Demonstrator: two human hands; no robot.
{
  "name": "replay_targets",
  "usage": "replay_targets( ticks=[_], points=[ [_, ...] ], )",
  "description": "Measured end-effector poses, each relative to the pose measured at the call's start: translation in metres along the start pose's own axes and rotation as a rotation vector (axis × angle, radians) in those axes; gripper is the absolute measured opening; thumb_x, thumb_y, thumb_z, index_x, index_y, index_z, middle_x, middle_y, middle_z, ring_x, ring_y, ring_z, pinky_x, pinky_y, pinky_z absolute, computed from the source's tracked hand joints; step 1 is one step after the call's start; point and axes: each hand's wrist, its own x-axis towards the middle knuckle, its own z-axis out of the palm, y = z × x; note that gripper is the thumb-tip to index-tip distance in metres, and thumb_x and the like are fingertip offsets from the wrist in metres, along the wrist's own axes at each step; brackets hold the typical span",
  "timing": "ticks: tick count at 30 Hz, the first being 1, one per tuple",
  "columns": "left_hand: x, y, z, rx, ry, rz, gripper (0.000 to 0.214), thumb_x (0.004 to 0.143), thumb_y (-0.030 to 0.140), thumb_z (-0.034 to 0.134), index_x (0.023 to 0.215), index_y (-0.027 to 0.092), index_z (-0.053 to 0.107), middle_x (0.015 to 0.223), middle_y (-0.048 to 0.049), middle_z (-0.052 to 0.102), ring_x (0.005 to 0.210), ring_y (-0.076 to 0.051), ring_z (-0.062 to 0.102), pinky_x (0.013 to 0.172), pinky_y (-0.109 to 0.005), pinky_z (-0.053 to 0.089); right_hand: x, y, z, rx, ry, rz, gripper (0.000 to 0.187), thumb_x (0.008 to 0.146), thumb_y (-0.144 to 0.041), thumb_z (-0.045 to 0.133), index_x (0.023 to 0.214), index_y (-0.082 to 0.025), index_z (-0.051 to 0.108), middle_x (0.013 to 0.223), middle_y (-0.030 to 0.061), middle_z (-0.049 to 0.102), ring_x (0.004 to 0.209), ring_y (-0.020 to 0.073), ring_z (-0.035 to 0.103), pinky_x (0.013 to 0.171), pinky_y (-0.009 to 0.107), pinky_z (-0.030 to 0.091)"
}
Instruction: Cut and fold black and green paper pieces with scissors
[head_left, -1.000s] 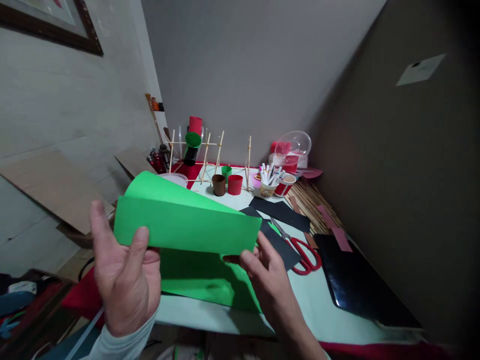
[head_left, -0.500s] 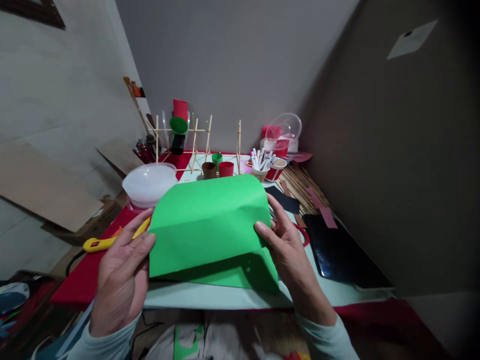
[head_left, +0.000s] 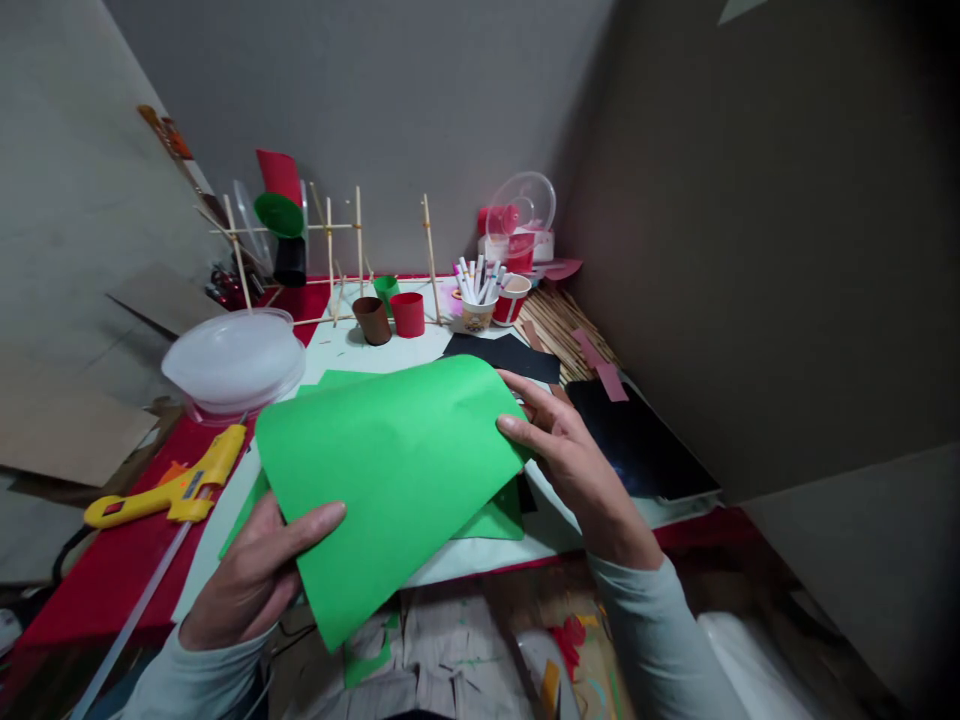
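A bright green sheet of paper (head_left: 390,460) is held up above the table, its far edge curling over. My left hand (head_left: 259,565) grips its lower left side, thumb on top and fingers hidden beneath. My right hand (head_left: 551,440) holds the right side, thumb on the near face and fingers behind the curl. More green paper (head_left: 495,515) lies on the table under it, partly covered. To the left of my left hand rests a yellow glue gun (head_left: 180,485) with a clear glue stick.
At the back stand a wooden stick frame (head_left: 330,250), a brown paper tube (head_left: 373,322), a red tube (head_left: 408,315) and a green tube (head_left: 386,290). Markers fill a cup (head_left: 478,315). A translucent bowl (head_left: 232,355) sits left. Bundled sticks (head_left: 574,335) and a black flat panel (head_left: 637,435) lie right.
The green sheet has tilted, its left end coming lower and nearer to me. My left thumb now lies further over the paper. The view has shifted right, and the glue gun shows fully.
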Motion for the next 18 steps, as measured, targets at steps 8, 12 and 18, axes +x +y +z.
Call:
replay_targets(
  ticks=[8,12,18],
  points=[
    [0.018,0.0,0.0,0.131,-0.059,0.135,0.056,0.062,0.025,0.088,0.115,0.022,0.07,0.121,-0.0078,0.075,0.113,-0.032,0.068,0.091,-0.035,0.06,-0.002,0.001,-0.009,-0.028,0.023,-0.02,0.049,0.082,-0.029,0.072,0.13,-0.026,0.06,0.119,0.0044,0.071,0.1,0.019,0.066,0.084,0.029,0.051],
    [0.026,0.01,-0.001,0.163,-0.043,0.256,0.051,0.064,0.024,0.088,0.112,0.021,0.071,0.112,-0.0061,0.078,0.094,-0.025,0.074,0.078,-0.027,0.063,-0.011,0.006,-0.005,-0.036,-0.005,0.068,0.062,0.081,-0.035,0.073,0.138,-0.023,0.05,0.101,0.0046,0.074,0.086,0.0193,0.068,0.075,0.03,0.054],
    [0.033,0.02,-0.01,0.166,0.076,0.29,0.072,0.066,0.029,0.087,0.133,0.021,0.062,0.075,-0.0019,0.076,0.06,-0.016,0.07,0.054,-0.021,0.058,-0.029,0.031,0.01,-0.197,0.017,0.14,0.073,0.084,-0.042,0.069,0.146,-0.021,0.036,0.096,0.0063,0.072,0.083,0.0216,0.068,0.068,0.031,0.055]
  ],
)
